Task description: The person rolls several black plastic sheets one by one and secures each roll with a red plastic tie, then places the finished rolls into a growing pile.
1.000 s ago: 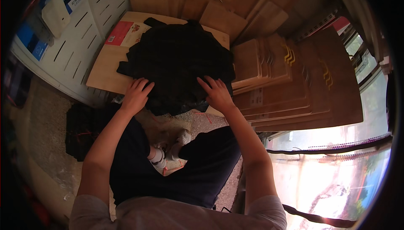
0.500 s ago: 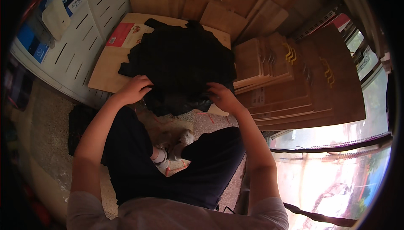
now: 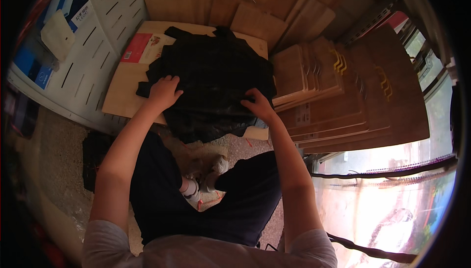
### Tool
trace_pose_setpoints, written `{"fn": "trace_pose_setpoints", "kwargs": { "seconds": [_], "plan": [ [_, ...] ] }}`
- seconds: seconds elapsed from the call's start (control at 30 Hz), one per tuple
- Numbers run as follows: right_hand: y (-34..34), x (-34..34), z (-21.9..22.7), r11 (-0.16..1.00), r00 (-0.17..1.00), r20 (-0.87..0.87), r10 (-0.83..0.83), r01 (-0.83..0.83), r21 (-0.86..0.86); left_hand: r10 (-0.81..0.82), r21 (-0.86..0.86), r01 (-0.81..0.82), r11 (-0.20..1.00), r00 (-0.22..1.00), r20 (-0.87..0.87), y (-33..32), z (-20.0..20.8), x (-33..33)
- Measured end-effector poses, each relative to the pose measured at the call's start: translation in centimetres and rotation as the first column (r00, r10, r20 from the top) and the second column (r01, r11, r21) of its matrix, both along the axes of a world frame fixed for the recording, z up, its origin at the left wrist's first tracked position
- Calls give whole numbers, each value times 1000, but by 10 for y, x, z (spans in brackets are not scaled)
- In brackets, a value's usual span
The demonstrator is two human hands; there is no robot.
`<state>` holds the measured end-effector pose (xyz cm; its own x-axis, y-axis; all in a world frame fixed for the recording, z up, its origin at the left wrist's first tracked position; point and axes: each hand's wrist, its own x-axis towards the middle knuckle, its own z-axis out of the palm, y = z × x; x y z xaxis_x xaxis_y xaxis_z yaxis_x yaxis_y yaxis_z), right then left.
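A dark, slightly glossy heap of black plastic bags, with uneven edges and tab-like corners, lies spread over a pale wooden board. On its left part rests my left hand, fingers stretched forward and thumb apart. My right hand is at the right near side of the heap, its fingers curled in toward the thumb on the black plastic; the exact pinch is hard to see against the dark. The near edge of the bags hangs over the board's front edge, above my knees.
A red and white printed sheet lies at the board's far left. Wooden cutting boards lean behind, and larger boards with yellow handles are stacked at the right. A white slotted panel stands at the left.
My left hand has moved up and right, further onto the black plastic bags. My right hand has shifted slightly, its fingers more curled. The whole view has tilted a little.
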<state>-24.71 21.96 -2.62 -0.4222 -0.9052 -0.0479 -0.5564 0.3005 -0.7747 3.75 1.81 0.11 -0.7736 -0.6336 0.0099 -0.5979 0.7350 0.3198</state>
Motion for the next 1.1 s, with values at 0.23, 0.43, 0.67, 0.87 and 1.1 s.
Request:
{"fn": "trace_pose_setpoints", "kwargs": {
  "seconds": [0.23,0.43,0.67,0.87,1.1],
  "plan": [
    [-5,5,5,997,998,-55,-35,39,69,-394,-144,371,917,900,-188,59,-12,-6],
    [6,4,20,998,984,-165,-64,65,3,-310,-282,251,926,932,-190,60,-26,-30],
    [26,9,41,811,581,597,-554,215,544,-255,-118,230,966,919,-300,46,-25,-14],
    [-16,-27,17,992,181,980,-79,115,59,-337,-242,290,926,923,-186,59,-28,-7],
    [-98,-86,18,986,252,957,-144,113,119,-358,-324,289,901,916,-179,65,-35,-9]
  ]
}}
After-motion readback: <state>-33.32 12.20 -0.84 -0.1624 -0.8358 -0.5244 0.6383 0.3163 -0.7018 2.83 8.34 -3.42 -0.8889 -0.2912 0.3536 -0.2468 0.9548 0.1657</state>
